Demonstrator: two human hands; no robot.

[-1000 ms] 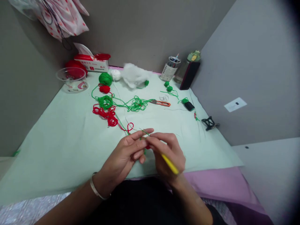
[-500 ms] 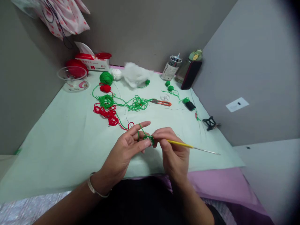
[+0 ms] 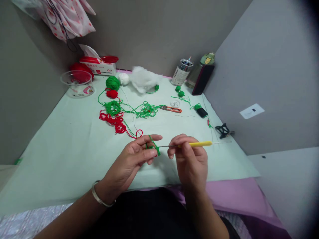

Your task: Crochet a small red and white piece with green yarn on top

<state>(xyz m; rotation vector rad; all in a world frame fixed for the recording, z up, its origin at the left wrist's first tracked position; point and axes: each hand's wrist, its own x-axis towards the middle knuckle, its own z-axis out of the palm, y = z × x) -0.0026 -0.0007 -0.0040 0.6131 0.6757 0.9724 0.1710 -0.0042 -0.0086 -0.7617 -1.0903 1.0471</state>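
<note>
Green crocheted yarn piece [image 3: 158, 151] sits pinched between the thumb and fingers of the left hand [image 3: 136, 154], with a green strand looped over that hand's raised index finger. To the piece's right, the right hand [image 3: 190, 156] grips a yellow-handled metal crochet hook [image 3: 200, 144], whose tip meets the piece's edge. The hands are apart. Beyond the piece lie tangled green yarn [image 3: 147, 110] and orange-handled metal snips [image 3: 174, 109]; beyond it to the left, coiled red yarn [image 3: 120, 128].
</note>
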